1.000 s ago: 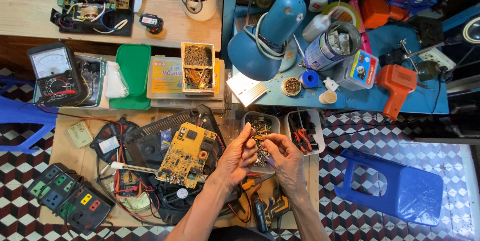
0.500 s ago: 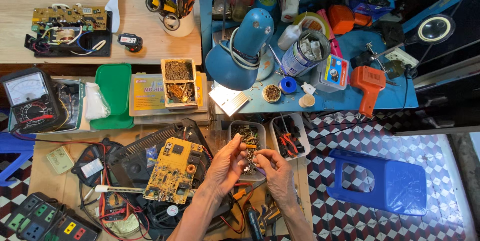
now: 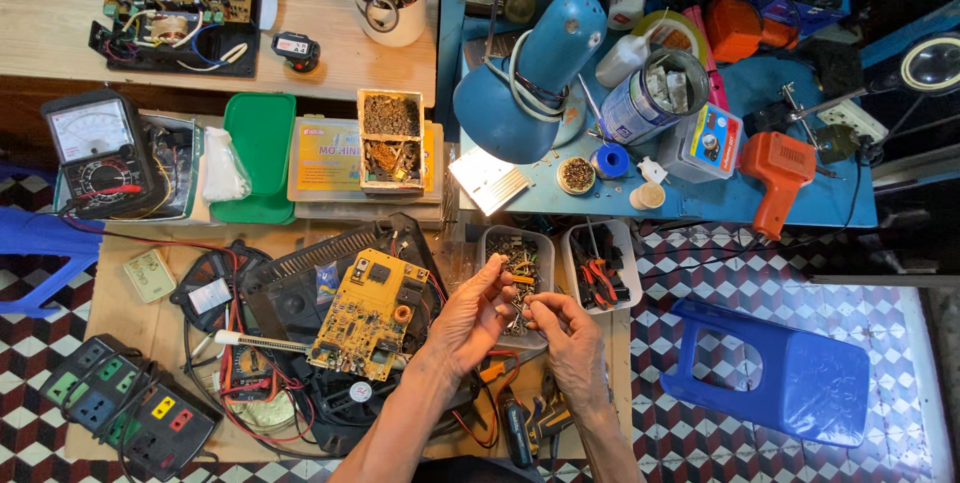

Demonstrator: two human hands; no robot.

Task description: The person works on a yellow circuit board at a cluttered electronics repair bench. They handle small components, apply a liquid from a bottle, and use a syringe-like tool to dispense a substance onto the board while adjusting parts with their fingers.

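From the head camera, the person sat over a low wooden surface (image 3: 120,423) full of repair bits. Both hands were up over a small clear tray (image 3: 515,253) of tiny parts. The left hand (image 3: 470,318) had its fingers pinched together on a small part (image 3: 520,311), and the right hand (image 3: 570,338) pinched the same small part from the other side. The part was too tiny to tell what kind it was. It sat between the two hands, just above the near end of the tray.

Just beside the left hand lay a yellow circuit board (image 3: 372,315) on a black open case (image 3: 300,293). The board was out of its case and lay bare, so the opening-up looked done. The small part was not yet on the board, so I think the fixing was only partway, with the fitting left to do.

The part seemed to lie sideways, its long way running from one hand to the other, but I could not tell for sure. The board's long way ran from near the person up and away, tilted a bit to the right.

A second tray (image 3: 600,273) with red-handled tools sat to the right. A blue stool (image 3: 780,373) stood on the checkered floor
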